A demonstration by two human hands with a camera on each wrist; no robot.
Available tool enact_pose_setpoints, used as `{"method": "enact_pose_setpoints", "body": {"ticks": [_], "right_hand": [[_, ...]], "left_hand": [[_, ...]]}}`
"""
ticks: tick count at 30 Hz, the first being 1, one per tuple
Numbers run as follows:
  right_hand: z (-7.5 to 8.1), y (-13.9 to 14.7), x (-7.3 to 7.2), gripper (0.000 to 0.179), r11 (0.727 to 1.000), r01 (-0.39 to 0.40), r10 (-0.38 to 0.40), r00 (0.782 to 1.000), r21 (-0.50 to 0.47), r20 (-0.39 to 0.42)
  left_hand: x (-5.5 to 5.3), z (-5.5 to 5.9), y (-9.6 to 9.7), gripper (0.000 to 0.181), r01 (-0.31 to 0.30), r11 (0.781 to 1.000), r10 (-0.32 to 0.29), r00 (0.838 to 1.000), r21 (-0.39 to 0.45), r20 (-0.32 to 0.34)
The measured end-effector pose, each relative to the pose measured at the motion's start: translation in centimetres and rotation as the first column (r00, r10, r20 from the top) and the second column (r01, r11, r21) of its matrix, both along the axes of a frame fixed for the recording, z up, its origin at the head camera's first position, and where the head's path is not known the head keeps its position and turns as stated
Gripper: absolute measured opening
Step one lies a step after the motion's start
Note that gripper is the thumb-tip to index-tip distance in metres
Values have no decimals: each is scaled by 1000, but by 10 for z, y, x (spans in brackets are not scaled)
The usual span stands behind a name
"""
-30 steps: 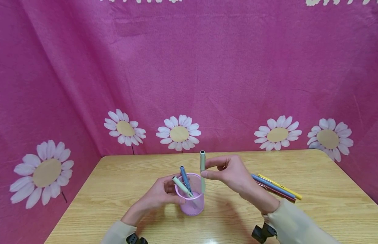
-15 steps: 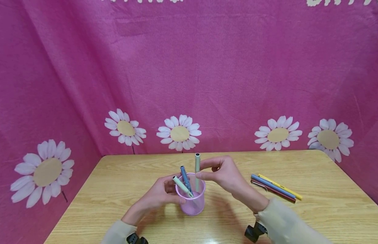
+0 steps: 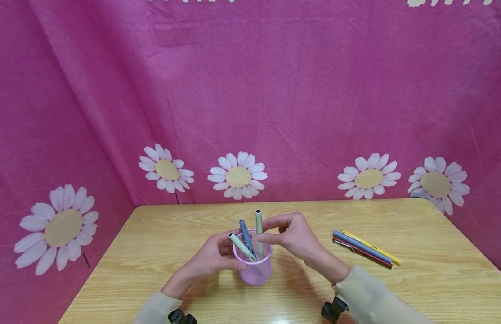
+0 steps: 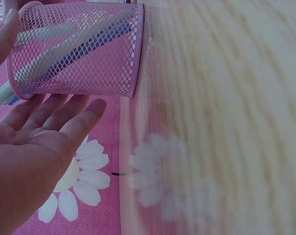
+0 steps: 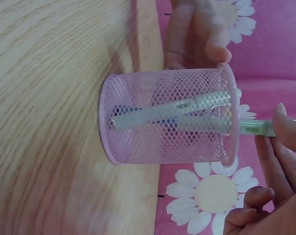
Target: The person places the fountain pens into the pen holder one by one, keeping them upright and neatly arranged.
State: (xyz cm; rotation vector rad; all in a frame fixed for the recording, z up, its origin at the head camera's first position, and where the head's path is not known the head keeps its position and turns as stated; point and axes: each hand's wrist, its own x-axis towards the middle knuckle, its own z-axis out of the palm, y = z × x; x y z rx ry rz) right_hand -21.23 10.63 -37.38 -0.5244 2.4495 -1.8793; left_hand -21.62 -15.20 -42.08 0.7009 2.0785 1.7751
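Note:
A pink mesh pen cup (image 3: 255, 275) stands upright on the table. My left hand (image 3: 210, 257) holds it from the left, thumb at the near rim and fingers around the far side. My right hand (image 3: 296, 236) pinches a light green pen (image 3: 259, 220) between thumb and fingers. In the right wrist view the lower part of this green pen (image 5: 255, 128) is inside the cup, its tip short of the bottom. A second light green pen (image 3: 240, 244) and a dark blue pen (image 3: 245, 232) lean inside the cup, crossing each other.
To the right on the wooden table (image 3: 315, 288) lie a yellow pen (image 3: 376, 249), a blue pen (image 3: 355, 243) and a dark red pen (image 3: 365, 257), close together. A pink curtain with daisies (image 3: 299, 112) hangs behind the table.
My right hand has moved left and down, bringing the light green pen from the cup's right rim into the cup. The left hand and the cup have stayed in place.

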Motion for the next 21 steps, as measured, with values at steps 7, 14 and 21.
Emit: {"method": "enact_pose_setpoints", "body": {"ticks": [7, 14, 21], "right_hand": [[-7, -2, -2, 23, 1000, -18, 18, 1000, 14, -3], [-11, -3, -3, 21, 1000, -16, 16, 1000, 23, -4], [-15, -5, -5, 21, 999, -12, 13, 1000, 40, -23]], "left_hand": [[0, -1, 0, 78, -5, 1000, 5, 1000, -3, 3], [1, 1, 0, 77, -5, 1000, 5, 1000, -3, 10], [0, 1, 0, 78, -9, 1000, 9, 1000, -4, 15]]}}
